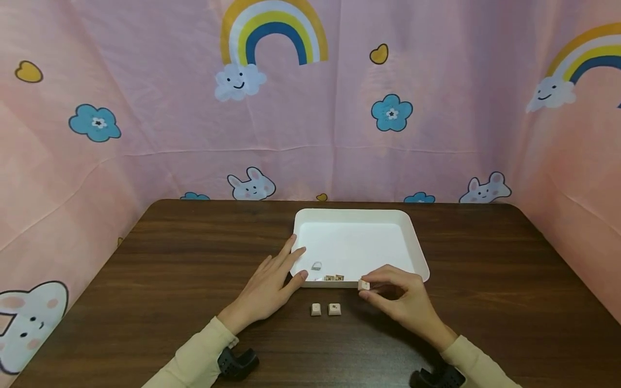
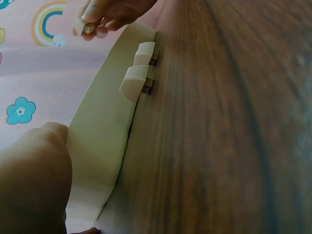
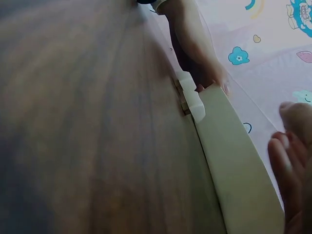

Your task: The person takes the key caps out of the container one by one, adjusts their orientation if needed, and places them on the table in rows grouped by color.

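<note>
In the head view, my right hand (image 1: pixel 406 299) pinches a small off-white keycap (image 1: pixel 364 285) between thumb and fingertips, just above the near rim of the white tray (image 1: pixel 361 240). My left hand (image 1: pixel 266 285) rests with spread, fairly straight fingers at the tray's left edge. Two similar keycaps, a left one (image 1: pixel 316 309) and a right one (image 1: pixel 334 309), stand on the table in front of the tray. Inside, by the near wall, lie two small brownish pieces (image 1: pixel 334 278) with dark marks. A small clear or wire-like piece (image 1: pixel 317 265) lies behind them.
The tray stands on a dark wooden table (image 1: pixel 194 253) with rounded far corners. Behind and at the sides hangs a pink curtain (image 1: pixel 301 124) with rainbows, flowers and rabbits. A black band with a device (image 1: pixel 237 364) sits on each wrist.
</note>
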A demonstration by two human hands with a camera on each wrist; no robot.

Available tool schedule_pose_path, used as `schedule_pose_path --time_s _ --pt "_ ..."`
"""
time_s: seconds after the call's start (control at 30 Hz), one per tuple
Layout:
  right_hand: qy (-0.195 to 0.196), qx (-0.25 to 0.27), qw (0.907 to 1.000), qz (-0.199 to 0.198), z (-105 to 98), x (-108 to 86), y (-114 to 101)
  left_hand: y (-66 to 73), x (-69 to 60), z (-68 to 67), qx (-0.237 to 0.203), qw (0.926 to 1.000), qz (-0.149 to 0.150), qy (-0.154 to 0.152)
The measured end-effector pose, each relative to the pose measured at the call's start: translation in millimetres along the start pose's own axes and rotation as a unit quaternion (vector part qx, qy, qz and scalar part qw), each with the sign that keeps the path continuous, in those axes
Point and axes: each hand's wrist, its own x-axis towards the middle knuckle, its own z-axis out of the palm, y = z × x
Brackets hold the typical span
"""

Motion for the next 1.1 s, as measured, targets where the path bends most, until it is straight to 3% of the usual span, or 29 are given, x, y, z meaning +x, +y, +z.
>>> schedule_pose_path --time_s 0.3,0.6,0.83,1.1 --pt "-0.043 -0.064 0.9968 0.02 -0.8 -7.8 3.2 -0.4 0.9 1.1 -0.003 1.0 0.0 -0.001" --pt "-0.068 -0.109 0.9916 -0.016 0.6 -10.4 6.0 -0.3 0.1 1.1 -0.004 1.0 0.001 0.001" --pt "-0.108 -0.143 0.9836 0.023 0.8 -10.6 6.1 -0.9 0.3 1.0 -0.001 1.0 0.003 0.0" --pt "-0.117 -0.148 0.9805 0.054 0.1 -10.4 7.3 0.3 0.4 -0.6 -0.001 1.0 0.001 0.0"
